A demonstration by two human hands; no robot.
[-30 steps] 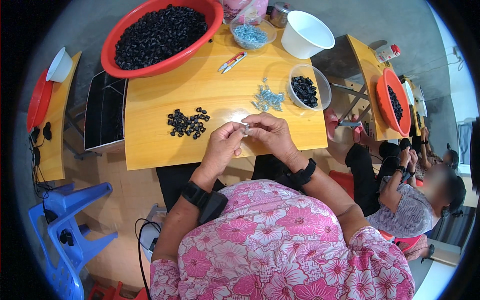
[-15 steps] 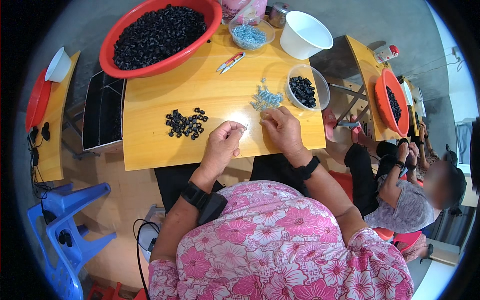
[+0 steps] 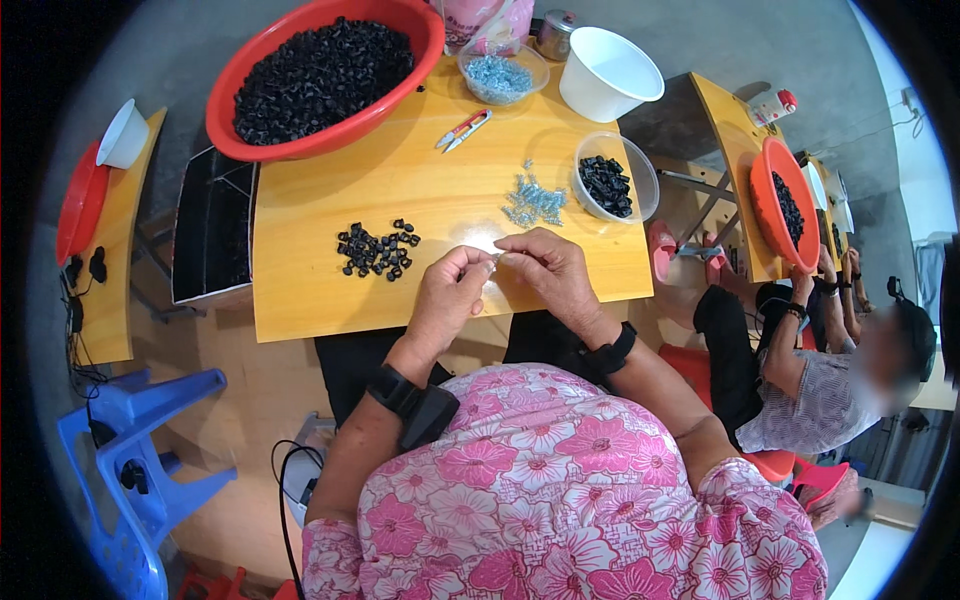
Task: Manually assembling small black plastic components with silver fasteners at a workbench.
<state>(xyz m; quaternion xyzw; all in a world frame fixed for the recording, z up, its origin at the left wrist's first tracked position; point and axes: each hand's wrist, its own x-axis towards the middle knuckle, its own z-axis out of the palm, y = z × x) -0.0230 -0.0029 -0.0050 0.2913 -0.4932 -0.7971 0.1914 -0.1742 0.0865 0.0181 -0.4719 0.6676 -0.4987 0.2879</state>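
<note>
My left hand (image 3: 452, 288) is closed in a pinch above the table's near edge, with a tiny pale piece just showing at its fingertips. Close against it, my right hand (image 3: 550, 270) also pinches; whatever it grips is hidden by the fingers. A loose pile of small silvery-blue pieces, like little springs (image 3: 535, 202), lies just beyond my right hand. To the left of my left hand are several small black plastic parts (image 3: 378, 249) in a scattered group. Black parts (image 3: 606, 187) also fill part of a see-through bowl (image 3: 648, 190) on the right.
A big red basin (image 3: 222, 130) heaped with black parts stands at the back left of the table (image 3: 330, 190). Red-handled thread snips (image 3: 464, 131), a bowl of silvery-blue pieces (image 3: 499, 78) and a white tub (image 3: 610, 75) are nearby. A co-worker (image 3: 815, 390) sits to the right.
My right hand has moved left from beside the silvery-blue pile to meet my left hand. At the right, the co-worker's hands have moved up toward the orange basin.
</note>
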